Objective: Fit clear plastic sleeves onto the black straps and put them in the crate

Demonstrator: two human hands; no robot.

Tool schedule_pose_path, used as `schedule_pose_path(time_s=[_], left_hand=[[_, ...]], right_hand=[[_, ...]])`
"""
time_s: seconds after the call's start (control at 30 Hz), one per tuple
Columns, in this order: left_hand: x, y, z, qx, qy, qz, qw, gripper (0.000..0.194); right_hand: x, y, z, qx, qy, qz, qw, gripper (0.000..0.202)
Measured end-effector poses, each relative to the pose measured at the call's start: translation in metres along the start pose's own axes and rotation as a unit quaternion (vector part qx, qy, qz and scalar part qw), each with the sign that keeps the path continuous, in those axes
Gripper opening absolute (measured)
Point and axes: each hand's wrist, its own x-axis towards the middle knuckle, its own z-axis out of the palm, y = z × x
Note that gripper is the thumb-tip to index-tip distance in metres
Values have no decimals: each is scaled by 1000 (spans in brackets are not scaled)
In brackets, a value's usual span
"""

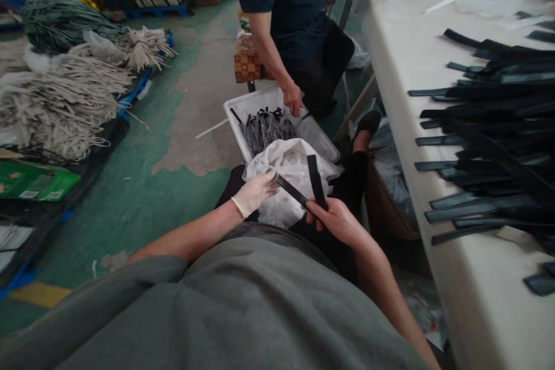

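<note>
My left hand [255,192], in a pale glove, pinches one end of a flat black strap [291,192] between thumb and fingers. The strap's other end runs into my bare right hand [336,218], which is closed round it. A second black piece [316,176] stands up out of the right hand; whether it belongs to the same strap I cannot tell. Beneath both hands a white plastic bag [286,156] lies across my lap. Just beyond it, a white bin [277,95] holds many black strips, some under clear plastic.
A co-worker's hand [293,99] reaches over the bin. On my right, many black straps [485,139] lie on a long white table [472,295]. A cardboard box [390,196] stands beneath it. Bundles of beige cord [56,104] fill a pallet at left.
</note>
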Motion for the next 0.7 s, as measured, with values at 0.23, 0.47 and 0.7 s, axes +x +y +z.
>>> schedule_pose_path(time_s=[0.23,0.47,0.7], left_hand=[[-6,-25,3,36,-118,4,992,37],[-13,-14,-11,19,-69,41,997,38],[-34,2,-16,137,5,198,971,30]], right_hand=[[7,-14,11,-82,22,-5,996,41],[3,-21,2,-93,-9,-3,996,41],[31,-40,30,-79,-50,-87,992,36]])
